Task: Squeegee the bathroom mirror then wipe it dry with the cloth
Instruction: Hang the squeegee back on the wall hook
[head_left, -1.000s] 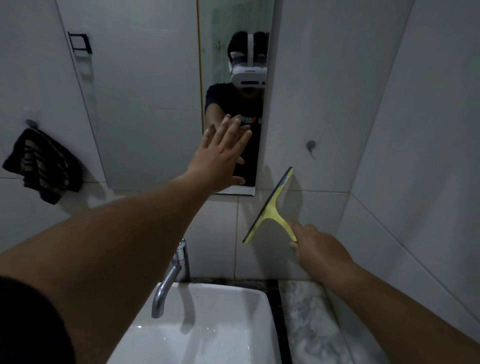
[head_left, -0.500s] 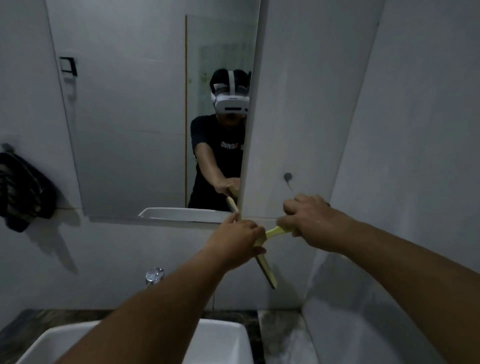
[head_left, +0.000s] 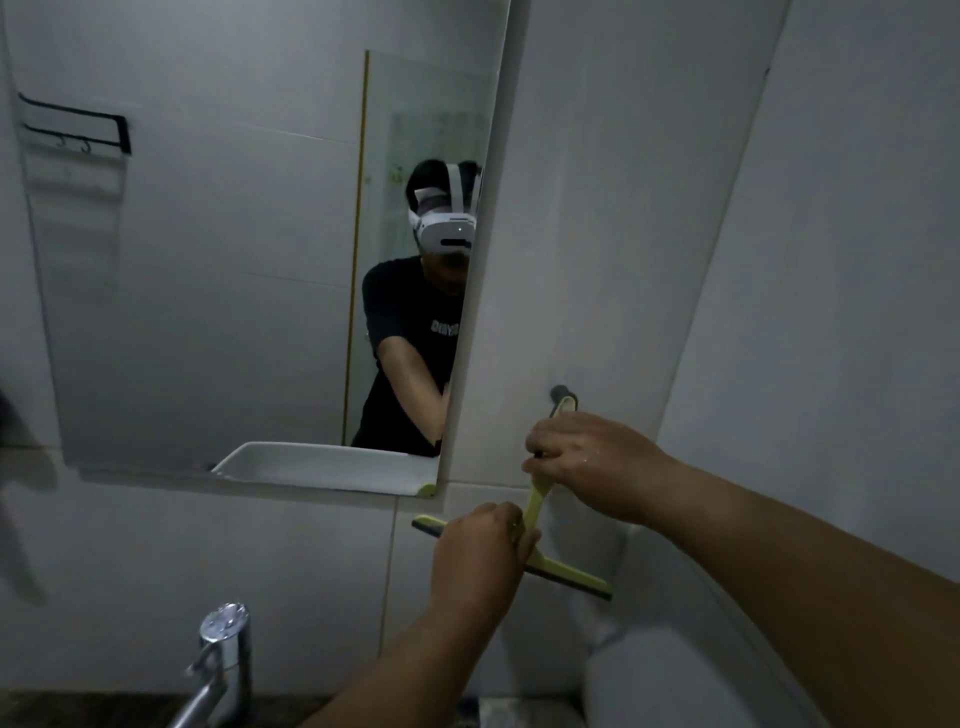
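Note:
A yellow squeegee (head_left: 569, 574) hangs against the tiled wall right of the mirror (head_left: 208, 286), blade down and handle up. The loop at the handle's top sits at a dark wall hook (head_left: 560, 391). My right hand (head_left: 592, 462) grips the upper handle. My left hand (head_left: 485, 551) holds the squeegee at the blade's middle, where the handle meets it. Only a dark blurred bit of the cloth (head_left: 9, 415) shows at the left edge.
A chrome tap (head_left: 221, 654) stands at the bottom left. A white rounded object (head_left: 670, 686) sits at the bottom right below the squeegee. The right wall runs close beside my right arm. A black rack is reflected in the mirror's upper left.
The squeegee has turned from slanted to handle-up, blade-down, and its loop has come up to the wall hook. My right hand rose along the handle; my left hand moved to the blade.

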